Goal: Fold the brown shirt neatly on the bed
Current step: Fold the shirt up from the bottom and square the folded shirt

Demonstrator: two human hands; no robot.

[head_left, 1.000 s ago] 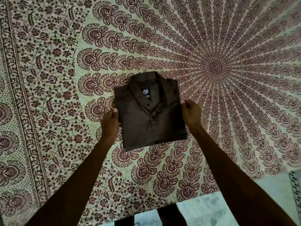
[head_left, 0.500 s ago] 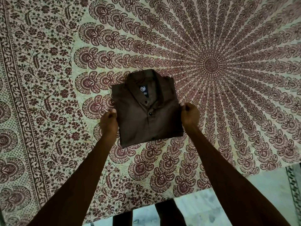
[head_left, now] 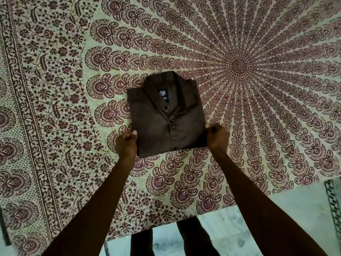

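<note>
The shirt (head_left: pixel 166 117) lies folded into a compact rectangle on the bed (head_left: pixel 55 89), collar up and pointing toward the far edge, buttons down the front. A small dark label (head_left: pixel 163 94) shows inside the collar. The shirt sits roughly midway between the left and right edges, nearer the near edge than the far one, on a patterned sheet (head_left: pixel 258 71) whose radiating design centres to the shirt's right.

The left hand (head_left: pixel 127 144) is at the shirt's lower left edge, fingers curled, thumb tip against the fabric edge; it appears closed on that edge. The right hand (head_left: pixel 217 136) is at the lower right edge, fingers likewise curled and pinched on the fabric there. Both arms reach in from the near edge, spread apart.

Past the near edge of the bed, a pale floor (head_left: pixel 239 228) shows, with the person's legs (head_left: pixel 191 239) standing on it.
</note>
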